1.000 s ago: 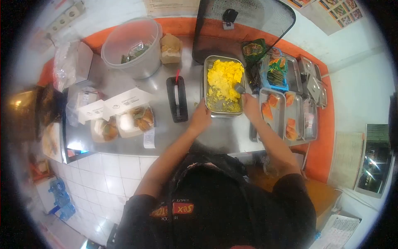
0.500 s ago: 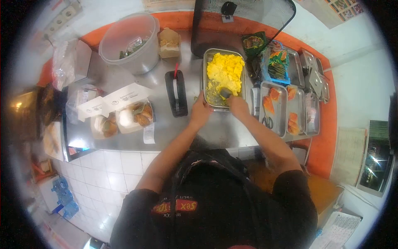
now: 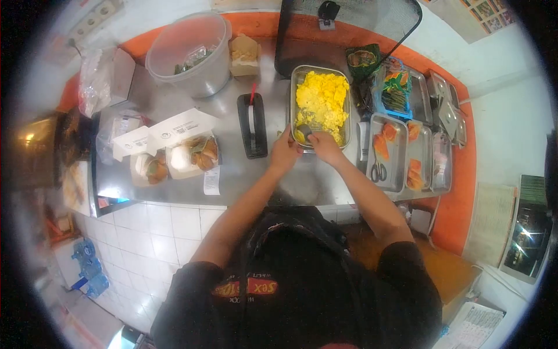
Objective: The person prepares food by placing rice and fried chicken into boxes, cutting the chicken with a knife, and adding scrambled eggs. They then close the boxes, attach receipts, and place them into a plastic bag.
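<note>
A metal tray (image 3: pixel 292 87) on the steel counter holds yellow scrambled egg (image 3: pixel 321 99), heaped toward its far side. At the tray's near left corner, my left hand (image 3: pixel 284 153) grips the rim, thumb toward the near edge. My right hand (image 3: pixel 325 146) is closed around the handle of a spoon (image 3: pixel 303 132), whose dark bowl rests in the egg at the near left part of the tray. Its handle is mostly hidden by my fingers.
Left of the tray lies a black narrow tray (image 3: pixel 252 131) with a red-ended tool. Open food boxes (image 3: pixel 192 121) and a large plastic tub (image 3: pixel 192 61) stand farther left. To the right are metal trays (image 3: pixel 388 180) with orange pieces, scissors (image 3: pixel 378 172) and a blue basket (image 3: pixel 397 99).
My right hand has drawn the spoon leftward inside the tray, closer to my left hand. The left hand stays at the tray's corner. The whole view has shifted slightly.
</note>
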Demonstrator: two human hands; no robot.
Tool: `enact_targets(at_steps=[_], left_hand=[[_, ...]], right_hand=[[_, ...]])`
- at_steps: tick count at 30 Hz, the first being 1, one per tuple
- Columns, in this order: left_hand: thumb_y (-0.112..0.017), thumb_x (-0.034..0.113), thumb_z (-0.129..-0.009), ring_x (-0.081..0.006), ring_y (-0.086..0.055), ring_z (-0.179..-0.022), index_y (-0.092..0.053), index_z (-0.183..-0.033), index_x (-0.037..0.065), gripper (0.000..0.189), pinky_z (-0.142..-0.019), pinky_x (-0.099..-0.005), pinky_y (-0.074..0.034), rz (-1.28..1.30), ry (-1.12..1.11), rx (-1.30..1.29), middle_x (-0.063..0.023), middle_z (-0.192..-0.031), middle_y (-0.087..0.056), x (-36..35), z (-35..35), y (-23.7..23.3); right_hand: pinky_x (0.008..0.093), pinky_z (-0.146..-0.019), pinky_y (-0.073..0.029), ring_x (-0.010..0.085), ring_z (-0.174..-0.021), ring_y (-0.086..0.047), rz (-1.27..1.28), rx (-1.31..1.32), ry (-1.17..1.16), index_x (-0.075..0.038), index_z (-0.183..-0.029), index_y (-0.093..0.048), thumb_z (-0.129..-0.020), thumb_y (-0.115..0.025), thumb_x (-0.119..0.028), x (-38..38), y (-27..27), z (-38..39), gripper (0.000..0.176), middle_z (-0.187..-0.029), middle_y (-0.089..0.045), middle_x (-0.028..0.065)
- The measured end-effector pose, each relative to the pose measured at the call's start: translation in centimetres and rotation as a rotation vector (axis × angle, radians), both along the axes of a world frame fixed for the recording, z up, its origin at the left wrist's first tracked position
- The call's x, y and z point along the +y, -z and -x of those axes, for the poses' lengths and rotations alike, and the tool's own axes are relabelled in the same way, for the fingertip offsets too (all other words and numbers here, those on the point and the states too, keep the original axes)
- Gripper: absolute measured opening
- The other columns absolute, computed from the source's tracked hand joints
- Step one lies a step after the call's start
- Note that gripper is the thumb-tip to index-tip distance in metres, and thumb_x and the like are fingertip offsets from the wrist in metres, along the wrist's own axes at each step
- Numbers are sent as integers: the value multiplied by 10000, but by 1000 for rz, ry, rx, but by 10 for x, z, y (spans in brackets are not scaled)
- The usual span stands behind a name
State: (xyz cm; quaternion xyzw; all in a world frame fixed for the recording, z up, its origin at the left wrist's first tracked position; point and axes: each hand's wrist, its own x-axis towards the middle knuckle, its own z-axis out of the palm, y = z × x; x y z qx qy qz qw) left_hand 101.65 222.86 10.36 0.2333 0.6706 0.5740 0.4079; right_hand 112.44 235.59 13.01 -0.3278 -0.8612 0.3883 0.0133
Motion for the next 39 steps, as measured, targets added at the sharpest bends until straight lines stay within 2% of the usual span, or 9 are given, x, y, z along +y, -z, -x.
enact_targets(at_steps=[3, 5, 9, 12, 14, 17, 27, 32, 39], left_hand=[[-487, -68, -886, -167, -628, -663, -295, -1444, 48, 602, -593, -298, -561, 10, 13, 53, -92, -826, -557, 0, 2, -1], [-526, -35, -887, -161, -633, -658, -305, -1439, 44, 599, -588, -297, -564, 6, 13, 55, -87, -796, -568, 1, 3, 2], [-534, -21, -888, -156, -632, -660, -313, -1440, 67, 602, -591, -290, -566, 2, 40, 41, -90, -812, -580, -1, 6, 6], [-539, -29, -860, -156, -631, -606, -327, -1403, -31, 584, -566, -289, -542, -24, 8, 23, -105, -754, -602, -2, 5, 0], [-543, -22, -860, -158, -632, -608, -329, -1405, -27, 585, -557, -291, -535, -23, -3, -21, -106, -755, -607, -1, 4, -3], [-540, -31, -860, -160, -632, -612, -328, -1408, -21, 587, -550, -293, -533, -28, 19, -20, -107, -769, -601, -2, 4, 0], [-524, -66, -852, -152, -629, -617, -326, -1414, -10, 599, -557, -286, -535, -77, -66, -61, -97, -767, -588, 3, -3, 15], [-537, -64, -859, -154, -640, -712, -371, -1417, 99, 605, -619, -300, -558, 9, -9, 8, -90, -803, -609, 3, 1, 4], [-637, 38, -800, -255, -652, -638, -487, -1278, -15, 504, -599, -359, -512, 19, -86, 587, -126, -807, -641, -9, 3, -28]], right_hand=[[433, -582, -443, 357, -633, -580, -33, 170, 34, 16, -796, -616, -928, -508, -255, -5, -7, 2, 320, -712, -608, 200], [330, -425, -359, 190, -478, -494, 789, 48, 435, -29, -808, -631, -933, -528, -253, 8, -23, -5, 276, -648, -584, 103], [243, -369, -253, 57, -457, -394, 1104, 122, 570, -70, -830, -633, -936, -539, -255, 26, -15, -15, 233, -649, -550, 27], [314, -414, -344, 181, -459, -465, 776, 41, 543, -37, -807, -626, -923, -543, -267, 42, -2, -9, 270, -656, -587, 91], [414, -529, -433, 337, -572, -558, -147, 231, 236, -9, -804, -623, -900, -553, -280, 50, 26, -3, 295, -703, -614, 176], [478, -681, -458, 426, -754, -582, -194, 195, 224, 2, -811, -620, -884, -551, -281, 26, 10, 17, 300, -769, -614, 219], [459, -653, -477, 374, -708, -613, -129, 46, -71, 16, -843, -634, -881, -557, -279, -2, -7, -10, 307, -748, -625, 203], [251, -404, -300, 72, -464, -370, 718, -89, 334, -31, -934, -644, -913, -581, -307, 14, -36, -4, 283, -561, -416, -38], [200, -370, -180, 24, -438, -254, 1187, 43, 472, -34, -1010, -623, -918, -593, -277, 41, -16, -18, 262, -556, -310, -94]])
